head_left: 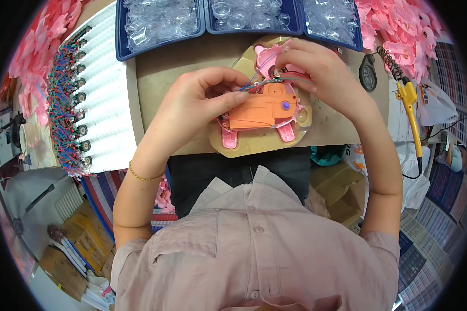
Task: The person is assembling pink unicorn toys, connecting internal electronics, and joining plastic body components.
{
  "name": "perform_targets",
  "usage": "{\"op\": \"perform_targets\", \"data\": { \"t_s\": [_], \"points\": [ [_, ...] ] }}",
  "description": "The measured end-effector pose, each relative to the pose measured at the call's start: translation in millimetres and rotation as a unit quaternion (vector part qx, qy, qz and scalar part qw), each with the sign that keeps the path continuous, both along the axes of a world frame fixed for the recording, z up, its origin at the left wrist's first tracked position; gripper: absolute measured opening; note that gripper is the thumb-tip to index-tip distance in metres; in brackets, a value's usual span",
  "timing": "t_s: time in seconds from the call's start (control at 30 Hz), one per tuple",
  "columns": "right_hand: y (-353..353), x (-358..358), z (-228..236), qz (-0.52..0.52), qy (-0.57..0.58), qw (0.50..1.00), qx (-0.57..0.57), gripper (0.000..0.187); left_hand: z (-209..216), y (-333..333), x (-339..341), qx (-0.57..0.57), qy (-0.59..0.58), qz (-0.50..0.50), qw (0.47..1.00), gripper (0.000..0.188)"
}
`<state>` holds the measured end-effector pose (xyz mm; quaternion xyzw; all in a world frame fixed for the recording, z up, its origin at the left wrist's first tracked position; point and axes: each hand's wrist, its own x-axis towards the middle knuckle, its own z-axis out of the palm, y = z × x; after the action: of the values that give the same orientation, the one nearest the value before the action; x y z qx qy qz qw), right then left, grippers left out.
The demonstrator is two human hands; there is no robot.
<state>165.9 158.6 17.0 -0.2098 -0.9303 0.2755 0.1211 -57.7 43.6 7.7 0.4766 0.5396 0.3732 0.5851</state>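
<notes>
- One pinch: my left hand [205, 96] grips thin twisted multicoloured wires [269, 81], likely keeping them bunched.
- My right hand [319, 65] curls beside; hold unclear.
- Orange plastic box [257, 111] sits in pink plastic shell [229, 138]; tan flat board [244, 151] beneath probably steadies both.

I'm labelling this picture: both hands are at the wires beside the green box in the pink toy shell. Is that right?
Not quite: the box is orange, not green, as the head view shows. The rest holds: left hand and right hand at the wires, box in the pink toy shell.
</notes>
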Motion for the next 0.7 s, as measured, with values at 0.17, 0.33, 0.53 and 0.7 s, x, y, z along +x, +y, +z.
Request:
{"op": "perform_targets", "data": {
  "t_s": [0.17, 0.33, 0.53, 0.7],
  "points": [
    [4, -2, 4, 0.014, -0.055, 0.997, 0.051, 0.02, -2, 0, -2, 0.004, 0.008, -0.008, 1.0, 0.022],
    [6, -1, 3, 0.004, -0.056, 0.998, -0.007, 0.023, -1, 1, -2, -0.016, -0.003, -0.003, 1.0, 0.022],
    [16, -19, 10, 0.023, -0.113, 0.993, -0.035, 0.025, -3, -2, -2, -0.015, -0.014, 0.007, 1.0, 0.023],
    [15, -32, 22, 0.053, -0.15, 0.987, -0.004, 0.02, -2, 0, -2, -0.021, -0.005, 0.006, 1.0, 0.023]
  ]
}}
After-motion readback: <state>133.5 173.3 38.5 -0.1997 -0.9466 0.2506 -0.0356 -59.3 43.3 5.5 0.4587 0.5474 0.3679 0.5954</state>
